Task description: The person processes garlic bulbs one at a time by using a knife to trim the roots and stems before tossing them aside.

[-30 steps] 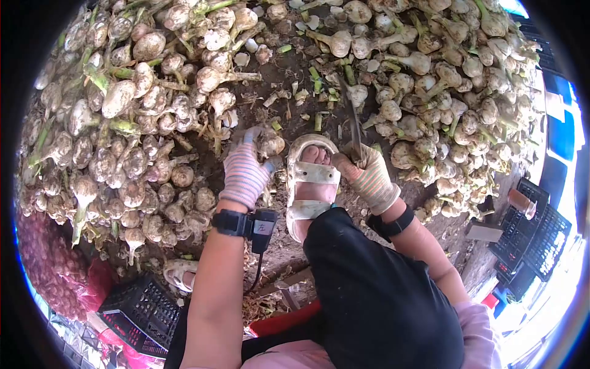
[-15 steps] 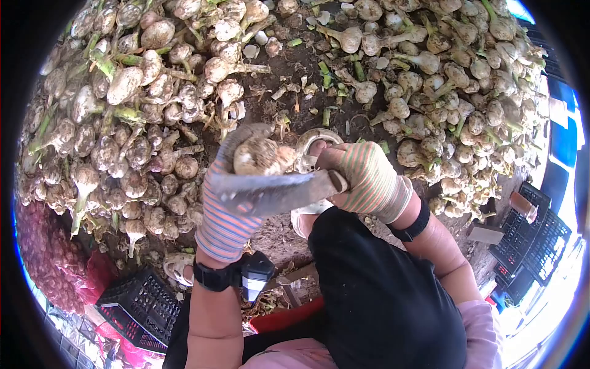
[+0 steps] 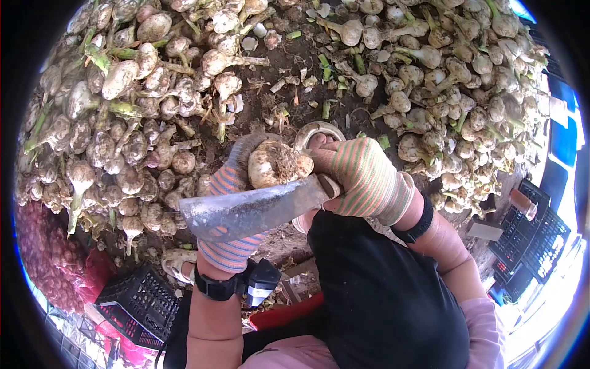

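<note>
Left hand: [image 3: 230,212] in a striped knit glove of pink, orange and blue, fingers curled up and clamped round the dirty white garlic bulb [image 3: 275,163], a black wrist strap with a small black device just below the cuff.
Right hand: [image 3: 362,177] in a green-and-pink striped knit glove, closed tight on the handle of the broad, worn grey steel knife [image 3: 252,210], a black band at the wrist.
Garlic bulb: held up in front of the chest, soil-stained, rooty end toward the camera, seated in the left fingers and touching the right glove's thumb side.
Knife: blade lying almost level, pointing to the person's left, flat side toward the camera, upper edge pressed against the underside of the bulb, crossing in front of the left palm.
Hands together: close, nearly touching, bulb between them.
Sandal: pale beige strap sandal [image 3: 317,130] on a foot, toe end showing just above the bulb, rest hidden behind hands.
Ground: dark earth patch [image 3: 295,92] strewn with cut green stalk bits and papery skins.
Heap: unsorted pile of earthy white garlic bulbs with stalks [image 3: 123,123], ringing the bare patch left, top and right.
Crates: black slotted plastic crate [image 3: 138,304] lower left; more black crates [image 3: 531,237] far right.
Sack: red mesh sack of bulbs [image 3: 52,270] at the left edge.
Clothing: black trouser knee [image 3: 381,289] under the right forearm.
</note>
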A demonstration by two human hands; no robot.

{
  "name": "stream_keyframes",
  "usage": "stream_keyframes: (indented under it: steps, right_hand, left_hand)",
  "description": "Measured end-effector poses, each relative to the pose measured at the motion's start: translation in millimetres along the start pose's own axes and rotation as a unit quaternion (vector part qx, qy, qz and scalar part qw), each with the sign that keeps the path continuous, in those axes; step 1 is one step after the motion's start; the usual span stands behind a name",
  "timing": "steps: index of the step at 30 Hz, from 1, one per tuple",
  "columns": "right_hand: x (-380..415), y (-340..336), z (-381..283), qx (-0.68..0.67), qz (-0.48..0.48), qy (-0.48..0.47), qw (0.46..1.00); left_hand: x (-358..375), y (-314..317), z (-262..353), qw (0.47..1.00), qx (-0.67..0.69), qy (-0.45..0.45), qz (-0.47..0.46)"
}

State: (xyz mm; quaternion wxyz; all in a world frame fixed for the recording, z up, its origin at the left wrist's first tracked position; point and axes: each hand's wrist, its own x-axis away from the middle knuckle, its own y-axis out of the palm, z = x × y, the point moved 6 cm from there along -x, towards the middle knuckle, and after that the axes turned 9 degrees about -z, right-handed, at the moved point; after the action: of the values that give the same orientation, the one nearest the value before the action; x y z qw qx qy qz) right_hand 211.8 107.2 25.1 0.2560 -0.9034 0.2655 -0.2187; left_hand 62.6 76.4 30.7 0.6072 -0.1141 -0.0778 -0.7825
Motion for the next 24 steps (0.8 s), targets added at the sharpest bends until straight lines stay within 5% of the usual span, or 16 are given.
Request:
stream_keyframes:
  steps: [13,18,22,24]
  right_hand:
    - [4,8,17,0.01,0.074,-0.035,0.997]
    - [5,18,31,-0.02,0.027,-0.004,0.999]
    - [7,35,50,-0.06,0.087,-0.016,0.994]
    - [19,20,98,-0.148,0.189,0.166,0.956]
  left_hand:
    - [3,11,0,0.985,-0.162,0.041,-0.05]
    - [11,16,-7,0.961,-0.263,0.081,0.002]
    - [13,19,-12,0.975,-0.211,0.067,-0.03]
    - [19,25,4,0.993,0.012,0.083,-0.082]
